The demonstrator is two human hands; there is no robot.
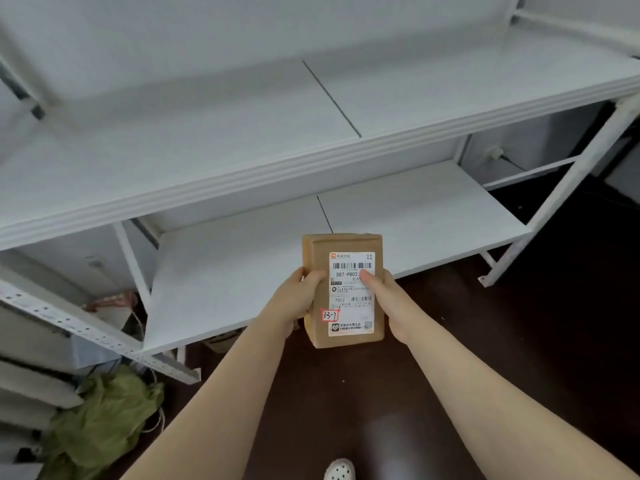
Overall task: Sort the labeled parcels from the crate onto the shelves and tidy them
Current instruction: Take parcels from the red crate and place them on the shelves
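A brown cardboard parcel (343,244) is held up in the lower middle of the frame, over the front edge of the lower shelf (433,209) and the dark floor (536,358), and is not set down on either. It is gripped from both sides: the left hand (298,299) is wrapped round its left edge, with the thumb laid on the front face, and the right hand (393,304) is closed on its right edge, with the thumb pressed across the white shipping label (351,306). The two hands are kept apart by the width of the parcel. On the label, barcodes and the codes "507-P802" and "P802" can be read, and a small red-bordered sticker (329,315) with handwritten digits is stuck at the label's lower left corner. Above the lower shelf, the white upper shelf (207,133) is seen running across the whole frame, its surface split by a dark seam. A perforated metal rail (69,322) is seen at the left, and a crumpled green cloth (100,414) is seen on the floor in the lower left corner. The toe of a white shoe (339,471) is seen at the bottom edge.
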